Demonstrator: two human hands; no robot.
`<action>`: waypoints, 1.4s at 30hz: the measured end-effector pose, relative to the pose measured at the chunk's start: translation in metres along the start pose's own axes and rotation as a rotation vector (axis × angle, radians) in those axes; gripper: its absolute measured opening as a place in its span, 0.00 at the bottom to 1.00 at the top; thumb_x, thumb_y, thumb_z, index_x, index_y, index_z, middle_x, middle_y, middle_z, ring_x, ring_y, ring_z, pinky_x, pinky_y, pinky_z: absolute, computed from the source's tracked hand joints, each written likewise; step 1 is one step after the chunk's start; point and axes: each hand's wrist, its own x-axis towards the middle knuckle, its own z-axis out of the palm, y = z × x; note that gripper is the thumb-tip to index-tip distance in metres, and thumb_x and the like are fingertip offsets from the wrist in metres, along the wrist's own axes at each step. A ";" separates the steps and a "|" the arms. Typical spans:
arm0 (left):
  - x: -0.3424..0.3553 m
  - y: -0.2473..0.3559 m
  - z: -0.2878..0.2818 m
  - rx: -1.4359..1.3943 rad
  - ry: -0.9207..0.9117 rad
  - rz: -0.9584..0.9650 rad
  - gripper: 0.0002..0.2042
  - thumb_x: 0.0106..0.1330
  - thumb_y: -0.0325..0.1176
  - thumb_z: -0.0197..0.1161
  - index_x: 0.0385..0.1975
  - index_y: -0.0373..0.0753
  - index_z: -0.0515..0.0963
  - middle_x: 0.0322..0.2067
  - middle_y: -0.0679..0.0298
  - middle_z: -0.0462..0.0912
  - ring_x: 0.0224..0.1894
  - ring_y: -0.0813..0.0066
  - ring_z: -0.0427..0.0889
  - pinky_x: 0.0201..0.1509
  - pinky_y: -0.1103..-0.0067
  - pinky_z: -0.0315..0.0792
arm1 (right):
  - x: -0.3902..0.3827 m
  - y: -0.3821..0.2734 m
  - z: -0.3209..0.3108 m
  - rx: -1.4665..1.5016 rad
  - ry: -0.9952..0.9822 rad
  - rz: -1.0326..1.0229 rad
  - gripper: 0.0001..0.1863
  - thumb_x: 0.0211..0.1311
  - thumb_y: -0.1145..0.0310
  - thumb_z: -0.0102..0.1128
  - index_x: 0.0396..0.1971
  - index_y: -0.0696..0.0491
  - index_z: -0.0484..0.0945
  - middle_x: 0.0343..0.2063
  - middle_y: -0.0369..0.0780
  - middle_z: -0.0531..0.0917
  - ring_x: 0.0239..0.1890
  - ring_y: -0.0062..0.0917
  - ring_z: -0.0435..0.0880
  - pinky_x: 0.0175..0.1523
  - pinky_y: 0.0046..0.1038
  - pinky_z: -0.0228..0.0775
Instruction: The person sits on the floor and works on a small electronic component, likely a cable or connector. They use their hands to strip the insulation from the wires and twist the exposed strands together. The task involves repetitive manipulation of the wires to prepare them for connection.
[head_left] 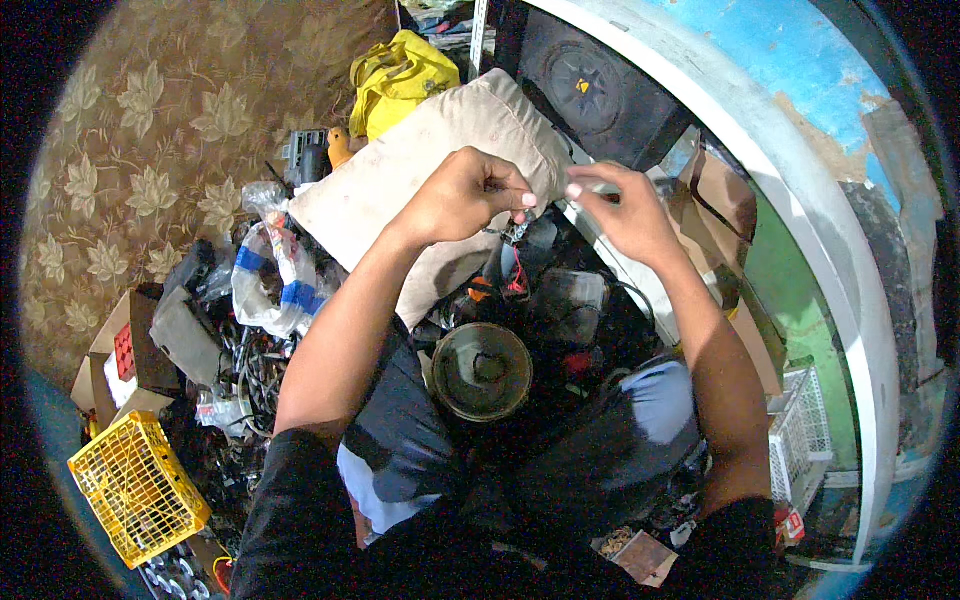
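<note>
In front of the pale cushion, my left hand is raised with thumb and fingers pinched together. From the pinch hangs a small dark, shiny piece; its kind is too small to tell. Red wire shows just under it. My right hand is held level with the left, a short gap away. Its thumb and index finger nearly meet, and whatever is between them is too fine to make out. Below both hands, between my knees, sits a round metal dish-like thing with a dark centre.
A clear-lidded box lies right of the dish. Tangled cables and a yellow plastic crate fill the left side. A yellow bag and a large speaker stand behind. Cardboard and a white basket are at right.
</note>
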 end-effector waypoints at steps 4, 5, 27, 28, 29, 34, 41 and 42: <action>0.002 -0.006 0.001 -0.038 -0.025 0.078 0.06 0.66 0.32 0.68 0.34 0.35 0.85 0.25 0.69 0.85 0.26 0.84 0.79 0.27 0.83 0.73 | 0.003 -0.037 0.019 0.150 -0.182 -0.245 0.15 0.64 0.68 0.68 0.46 0.60 0.82 0.40 0.42 0.86 0.43 0.28 0.85 0.53 0.30 0.74; 0.002 -0.006 0.002 -0.036 0.001 0.074 0.06 0.66 0.31 0.67 0.34 0.35 0.85 0.25 0.69 0.84 0.26 0.84 0.79 0.27 0.83 0.73 | 0.003 -0.033 0.023 0.246 -0.235 -0.131 0.15 0.65 0.67 0.67 0.46 0.60 0.82 0.37 0.42 0.86 0.40 0.27 0.85 0.50 0.29 0.75; -0.018 -0.004 0.029 -0.429 0.251 -0.045 0.18 0.60 0.26 0.72 0.50 0.35 0.77 0.46 0.62 0.83 0.52 0.72 0.80 0.58 0.70 0.74 | 0.021 -0.040 0.028 1.026 0.081 0.224 0.12 0.72 0.67 0.59 0.41 0.63 0.81 0.30 0.40 0.84 0.26 0.21 0.84 0.31 0.24 0.81; -0.018 -0.004 0.029 -0.424 0.220 -0.067 0.19 0.60 0.26 0.72 0.50 0.35 0.77 0.46 0.61 0.83 0.52 0.72 0.80 0.58 0.70 0.74 | 0.022 -0.041 0.030 1.023 0.081 0.225 0.12 0.71 0.66 0.60 0.40 0.62 0.81 0.30 0.40 0.84 0.26 0.20 0.84 0.31 0.24 0.80; -0.017 -0.008 0.030 -0.392 0.213 -0.043 0.17 0.62 0.26 0.71 0.50 0.35 0.78 0.44 0.61 0.84 0.49 0.72 0.82 0.56 0.72 0.75 | 0.023 -0.041 0.030 0.996 0.085 0.235 0.12 0.70 0.66 0.61 0.38 0.62 0.82 0.29 0.39 0.84 0.26 0.20 0.84 0.30 0.23 0.79; -0.020 -0.008 0.032 -0.353 0.298 0.017 0.09 0.65 0.25 0.68 0.43 0.33 0.80 0.36 0.63 0.86 0.41 0.77 0.83 0.49 0.78 0.75 | 0.023 -0.048 0.028 0.800 0.134 0.194 0.11 0.66 0.66 0.66 0.34 0.61 0.83 0.26 0.38 0.84 0.24 0.18 0.83 0.28 0.21 0.76; -0.025 -0.005 0.032 -0.268 0.391 0.139 0.06 0.68 0.24 0.65 0.41 0.31 0.80 0.33 0.63 0.86 0.36 0.81 0.82 0.42 0.81 0.75 | 0.016 -0.071 0.007 0.401 0.101 0.112 0.08 0.65 0.71 0.66 0.33 0.60 0.80 0.24 0.36 0.83 0.18 0.14 0.75 0.23 0.21 0.66; -0.026 -0.003 0.033 -0.278 0.417 0.134 0.06 0.68 0.24 0.64 0.41 0.31 0.80 0.33 0.63 0.86 0.35 0.81 0.82 0.41 0.81 0.75 | 0.015 -0.072 0.005 0.459 0.076 0.099 0.07 0.65 0.71 0.66 0.34 0.60 0.79 0.24 0.36 0.83 0.19 0.14 0.75 0.24 0.21 0.67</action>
